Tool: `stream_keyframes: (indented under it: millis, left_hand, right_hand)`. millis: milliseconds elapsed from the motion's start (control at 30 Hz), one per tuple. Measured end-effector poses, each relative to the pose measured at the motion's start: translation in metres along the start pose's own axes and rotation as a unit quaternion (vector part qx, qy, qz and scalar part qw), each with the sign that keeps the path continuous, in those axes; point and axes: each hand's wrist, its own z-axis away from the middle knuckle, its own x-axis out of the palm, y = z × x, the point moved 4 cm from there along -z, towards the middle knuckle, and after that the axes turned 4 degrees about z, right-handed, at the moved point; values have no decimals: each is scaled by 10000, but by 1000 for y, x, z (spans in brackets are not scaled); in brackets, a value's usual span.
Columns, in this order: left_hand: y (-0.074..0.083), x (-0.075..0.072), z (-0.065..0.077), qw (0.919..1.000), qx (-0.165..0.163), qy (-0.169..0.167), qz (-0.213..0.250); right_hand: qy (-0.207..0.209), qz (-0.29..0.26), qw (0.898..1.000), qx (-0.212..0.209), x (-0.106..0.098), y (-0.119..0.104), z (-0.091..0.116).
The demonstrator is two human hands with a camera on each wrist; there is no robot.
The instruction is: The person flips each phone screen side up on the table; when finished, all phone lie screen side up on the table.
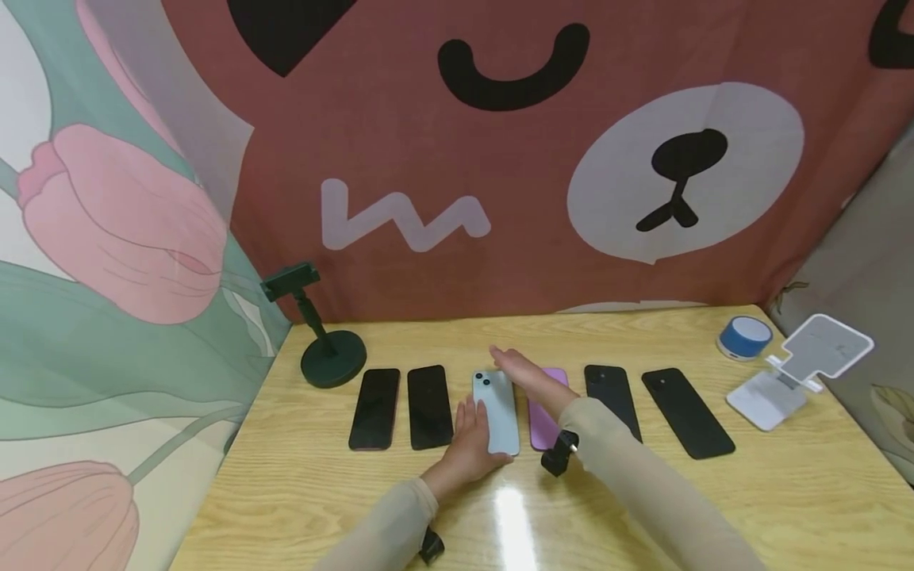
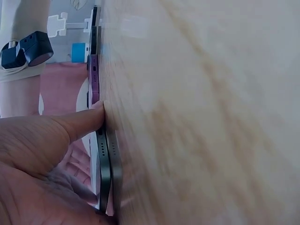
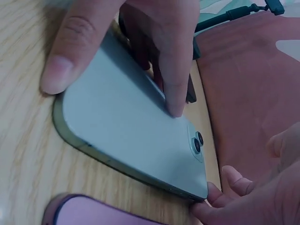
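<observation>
Left grip [image 1: 470,446] and right grip [image 1: 534,381] bracket the pale-blue phone [image 1: 501,412].

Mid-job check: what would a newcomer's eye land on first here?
Probably the red bear-face cloth hanging behind the table. Next, the light blue phone third from left, with the left hand touching its near end and the right hand at its far end. Then the dark green stand, left rear.
</observation>
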Motion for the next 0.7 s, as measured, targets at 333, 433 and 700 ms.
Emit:
stream_keyframes:
  millis: [333,433,700]
  left_hand:
    - [-1,3,-1,9990,144,417,75]
    - [-1,4,0,9983,222,527,100]
    - [-1,3,1,9975,292,633,117]
  right_hand:
    - [-287,-1339,9906,55,-1,13,-6]
    - [-403,-1689,9848,44,1,16,-5]
    - [-1334,-2578,9566,276,6,23,3]
